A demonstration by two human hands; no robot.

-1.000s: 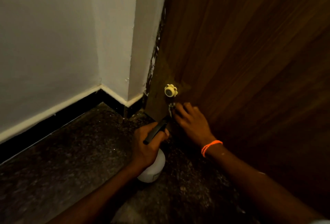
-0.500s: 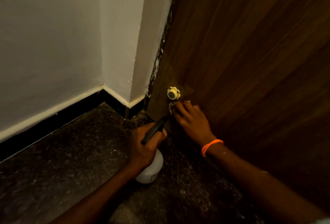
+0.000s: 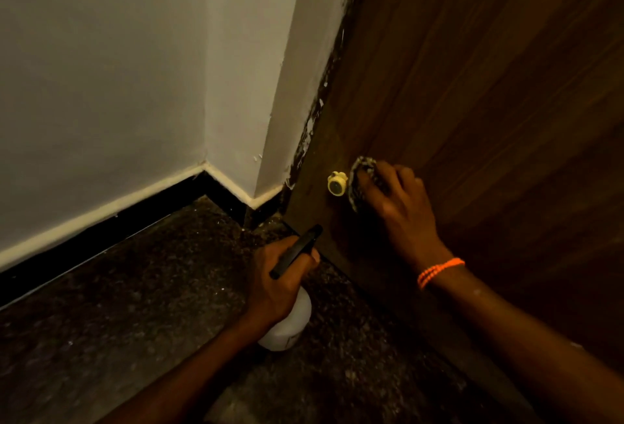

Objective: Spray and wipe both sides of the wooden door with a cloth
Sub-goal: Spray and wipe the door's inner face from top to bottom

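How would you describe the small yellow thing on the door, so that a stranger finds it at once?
Start at the dark wooden door on the right and follow its left edge down almost to the floor. There a small round yellow knob with a dark centre sticks out, just left of the right hand pressing a cloth. It is the only bright yellow thing on the brown wood.

This looks like a room corner in a home, dimly lit. A plain white plastered wall [image 3: 101, 69] fills the view from nine to twelve o'clock, edged at its foot by a white and black skirting [image 3: 111, 217]. A dark speckled stone floor [image 3: 135, 305] lies at six to eight o'clock. A wooden door [image 3: 489, 86] with a yellow doorstop [image 3: 337, 184] stands at two o'clock.
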